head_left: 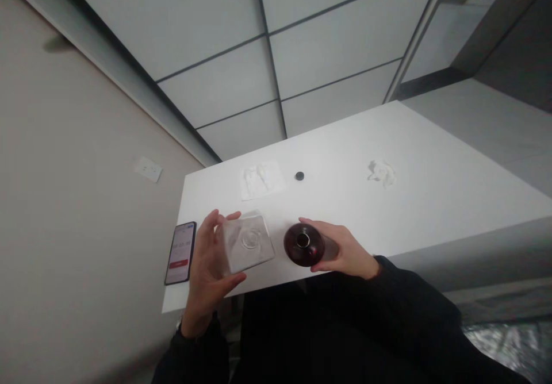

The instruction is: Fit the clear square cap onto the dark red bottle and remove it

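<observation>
My left hand (211, 263) is wrapped around a clear square container (237, 252) with a round ring, perhaps its neck, on the upper face. Beside it, my right hand (342, 249) grips a dark reddish-brown round bottle (313, 250) from the right. The bottle's open mouth faces up toward me, and no cap sits on it. A small gap separates the two vessels above the table's front part. Farther back on the table lies a small round black cap (299, 175).
On the white table (431, 177), a white sheet (276, 177) with pale slender items (261, 176) lies at the back left. A crumpled white tissue (382, 172) rests to the right. A lit phone (180, 252) lies at the left edge by the wall.
</observation>
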`<state>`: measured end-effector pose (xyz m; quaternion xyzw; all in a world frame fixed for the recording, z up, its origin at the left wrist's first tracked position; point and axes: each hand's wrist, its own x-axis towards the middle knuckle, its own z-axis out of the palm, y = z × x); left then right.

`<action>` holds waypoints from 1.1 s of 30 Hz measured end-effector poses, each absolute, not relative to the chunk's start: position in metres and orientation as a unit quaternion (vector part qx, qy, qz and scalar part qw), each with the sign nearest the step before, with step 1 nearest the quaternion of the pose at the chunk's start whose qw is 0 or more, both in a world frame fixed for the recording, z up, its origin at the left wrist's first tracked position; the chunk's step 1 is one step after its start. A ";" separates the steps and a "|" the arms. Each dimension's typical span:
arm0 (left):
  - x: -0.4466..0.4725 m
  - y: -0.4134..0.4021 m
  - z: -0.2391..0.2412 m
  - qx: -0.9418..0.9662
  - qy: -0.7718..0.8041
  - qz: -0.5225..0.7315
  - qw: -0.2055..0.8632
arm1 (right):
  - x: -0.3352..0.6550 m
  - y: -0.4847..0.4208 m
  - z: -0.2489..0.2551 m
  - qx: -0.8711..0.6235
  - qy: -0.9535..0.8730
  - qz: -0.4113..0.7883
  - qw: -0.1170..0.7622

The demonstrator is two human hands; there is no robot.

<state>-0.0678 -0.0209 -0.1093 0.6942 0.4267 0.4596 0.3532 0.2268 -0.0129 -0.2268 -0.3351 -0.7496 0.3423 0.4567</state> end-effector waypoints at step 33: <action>-0.037 0.002 -0.038 0.938 0.254 0.218 0.087 | 0.227 -0.014 -0.222 -0.338 -0.755 0.345 0.443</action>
